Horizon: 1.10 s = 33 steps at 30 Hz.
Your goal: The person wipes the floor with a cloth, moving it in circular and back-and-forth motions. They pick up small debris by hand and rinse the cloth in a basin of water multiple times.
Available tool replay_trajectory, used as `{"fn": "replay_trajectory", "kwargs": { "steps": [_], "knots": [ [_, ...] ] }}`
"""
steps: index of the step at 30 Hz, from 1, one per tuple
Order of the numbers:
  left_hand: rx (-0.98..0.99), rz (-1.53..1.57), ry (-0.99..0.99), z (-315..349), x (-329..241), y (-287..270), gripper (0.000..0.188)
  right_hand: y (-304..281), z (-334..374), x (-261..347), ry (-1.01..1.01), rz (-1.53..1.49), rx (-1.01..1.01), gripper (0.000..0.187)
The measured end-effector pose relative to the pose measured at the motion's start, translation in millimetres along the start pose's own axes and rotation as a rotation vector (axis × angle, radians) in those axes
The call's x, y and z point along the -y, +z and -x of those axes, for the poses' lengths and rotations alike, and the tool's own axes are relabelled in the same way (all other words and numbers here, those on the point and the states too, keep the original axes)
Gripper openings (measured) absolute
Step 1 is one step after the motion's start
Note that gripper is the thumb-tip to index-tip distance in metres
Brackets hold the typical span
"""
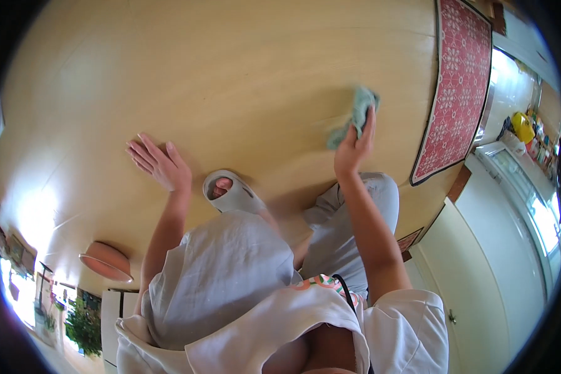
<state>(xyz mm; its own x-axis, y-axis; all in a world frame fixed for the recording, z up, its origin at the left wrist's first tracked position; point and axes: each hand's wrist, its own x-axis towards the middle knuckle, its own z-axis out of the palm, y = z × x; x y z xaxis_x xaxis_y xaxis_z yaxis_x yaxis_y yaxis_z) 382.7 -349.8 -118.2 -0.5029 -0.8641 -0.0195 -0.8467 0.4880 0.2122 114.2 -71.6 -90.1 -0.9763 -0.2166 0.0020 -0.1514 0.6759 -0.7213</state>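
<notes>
My right hand (354,149) is closed around a pale green cloth (363,106), out in front of me to the right. The cloth is bunched and a little blurred, low over the tan floor (243,81) or touching it; which one I cannot tell. Off to the left, my left hand (160,163) is flat and empty, palm down, with its fingers stretched out at the floor. Between the hands, a grey slipper (234,193) is on my foot, the toes showing through its front. My bent knees in grey trousers (224,268) are below.
A red patterned mat (458,81) with a dark border lies right of the cloth. Beyond it stand white cabinets (474,249) and a counter with a yellow item (523,128). At the lower left are a pinkish basin (108,260) and a green leafy plant (84,327).
</notes>
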Motion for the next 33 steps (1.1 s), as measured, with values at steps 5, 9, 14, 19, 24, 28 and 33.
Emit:
{"fn": "replay_trajectory", "kwargs": {
  "steps": [5,9,14,19,24,28,33],
  "knots": [
    [0.021,0.037,0.013,-5.5,-3.7,4.5,0.068,27.1,48.8,-0.6,0.011,0.343,-0.126,0.052],
    [0.024,0.036,0.014,-6.4,-1.0,-2.5,0.067,93.0,26.9,51.2,-0.145,0.268,-0.083,0.054],
    [0.031,0.006,-0.027,-3.4,0.2,5.8,0.069,180.7,41.5,146.2,-0.440,0.143,0.386,0.067],
    [0.040,0.081,0.019,-1.7,2.7,8.4,0.076,197.6,43.3,154.1,-0.503,-0.080,0.488,0.075],
    [0.102,0.145,0.031,-11.1,-6.4,-10.1,0.097,101.8,-71.1,99.8,-0.467,0.084,0.053,0.046],
    [0.117,0.174,0.114,-29.7,-27.8,-5.6,0.099,110.0,-103.1,68.7,-0.398,0.309,-0.046,0.051],
    [0.004,0.370,0.056,-55.1,-13.8,2.0,0.082,190.1,-38.9,143.7,-0.617,0.305,0.535,0.064]
  ]
}}
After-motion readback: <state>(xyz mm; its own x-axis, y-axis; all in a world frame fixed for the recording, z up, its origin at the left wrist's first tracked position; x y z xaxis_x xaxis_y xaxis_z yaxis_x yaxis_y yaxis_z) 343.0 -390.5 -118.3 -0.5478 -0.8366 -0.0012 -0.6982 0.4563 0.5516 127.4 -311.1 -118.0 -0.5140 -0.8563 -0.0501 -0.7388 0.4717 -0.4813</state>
